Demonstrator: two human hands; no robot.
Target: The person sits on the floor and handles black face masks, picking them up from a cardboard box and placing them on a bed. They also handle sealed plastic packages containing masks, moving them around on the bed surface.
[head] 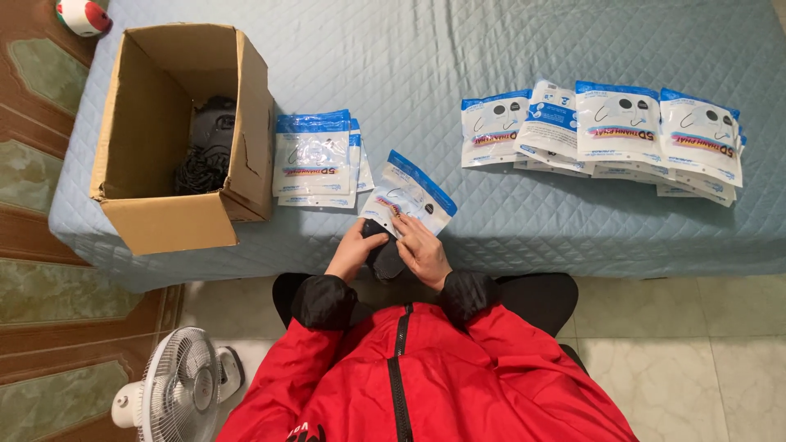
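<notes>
My left hand (354,250) and my right hand (422,248) meet at the front edge of the quilted bed. Between them they grip a black fabric item (385,254), its upper end at the mouth of a white and blue plastic pouch (407,196). The pouch lies tilted on the bed just beyond my fingers; my right fingertips touch its lower edge. Left of it rests a small stack of the same pouches (315,160). I wear a red jacket with black cuffs.
An open cardboard box (172,217) with dark fabric items (205,147) inside stands at the bed's left end. Several pouches (606,131) lie in an overlapping row at the right. A white fan (180,393) stands on the floor at lower left.
</notes>
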